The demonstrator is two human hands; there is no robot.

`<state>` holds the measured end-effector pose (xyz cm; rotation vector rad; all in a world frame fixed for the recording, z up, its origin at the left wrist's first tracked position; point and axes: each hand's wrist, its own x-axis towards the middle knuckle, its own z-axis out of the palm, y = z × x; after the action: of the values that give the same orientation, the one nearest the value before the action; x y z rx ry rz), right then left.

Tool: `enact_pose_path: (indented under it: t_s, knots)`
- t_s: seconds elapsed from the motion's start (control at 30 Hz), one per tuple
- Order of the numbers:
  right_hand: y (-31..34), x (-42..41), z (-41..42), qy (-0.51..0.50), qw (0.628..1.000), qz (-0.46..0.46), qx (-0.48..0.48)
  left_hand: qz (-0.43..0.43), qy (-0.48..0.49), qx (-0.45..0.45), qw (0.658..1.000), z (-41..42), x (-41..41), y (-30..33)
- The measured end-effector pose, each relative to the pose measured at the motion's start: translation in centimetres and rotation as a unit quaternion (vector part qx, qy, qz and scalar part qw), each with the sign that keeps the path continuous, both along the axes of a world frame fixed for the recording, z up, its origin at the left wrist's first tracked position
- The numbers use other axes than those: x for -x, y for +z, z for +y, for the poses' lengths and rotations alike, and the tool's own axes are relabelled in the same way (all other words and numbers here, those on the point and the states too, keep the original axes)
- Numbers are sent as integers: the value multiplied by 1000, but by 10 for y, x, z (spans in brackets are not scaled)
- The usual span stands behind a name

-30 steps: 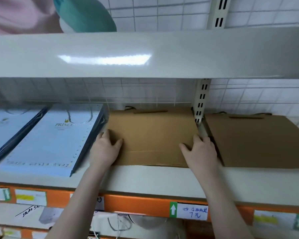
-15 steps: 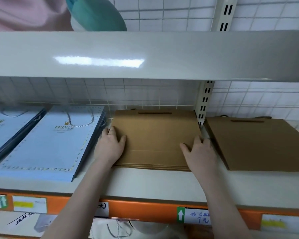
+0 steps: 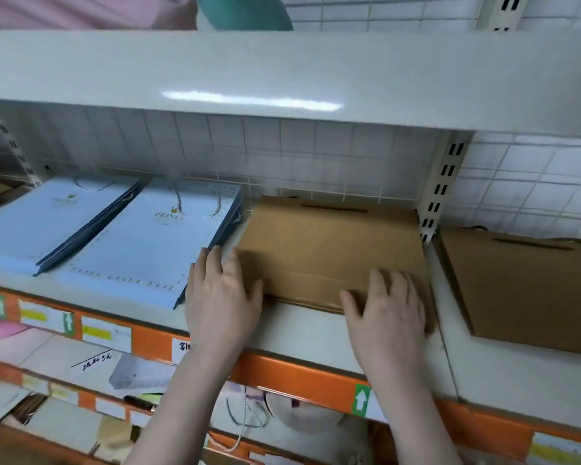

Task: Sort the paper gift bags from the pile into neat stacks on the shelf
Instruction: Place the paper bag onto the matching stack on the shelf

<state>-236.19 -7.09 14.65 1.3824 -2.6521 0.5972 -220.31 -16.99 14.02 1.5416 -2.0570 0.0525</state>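
Observation:
A stack of flat brown paper gift bags (image 3: 329, 250) lies on the grey shelf (image 3: 309, 333), handles toward the back wall. My left hand (image 3: 220, 297) rests flat against the stack's front left corner, fingers straight. On the front right corner my right hand (image 3: 388, 313) lies with fingers spread over the top bag. A second brown bag stack (image 3: 524, 290) sits to the right, past the upright. Two stacks of light blue "PRINCE" bags (image 3: 148, 246) lie to the left.
The shelf above (image 3: 282, 78) overhangs low. A slotted upright (image 3: 441, 189) stands between the brown stacks, before a wire grid back. The orange shelf edge (image 3: 292, 374) carries labels. Lower shelves hold loose bags and papers (image 3: 81, 370).
The view has swung right and down, so the shelf contents sit further right in frame. Both hands have slid toward the front corners of the brown stack, which looks squarer.

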Motion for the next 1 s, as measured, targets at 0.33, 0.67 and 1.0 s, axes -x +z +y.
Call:
enact_pose_path:
  t_s: [0.33, 0.67, 1.0]
  knots:
    - [-8, -91, -21, 115, 991, -32, 53, 12, 146, -19, 989, 28, -118, -4]
    - [-2, -257, -54, 208, 977, -30, 35, 26, 208, -6, 978, 29, -298, -1]
    - [6, -458, -108, 240, 967, -39, 71, 2, 251, -2, 968, -6, -511, 7]
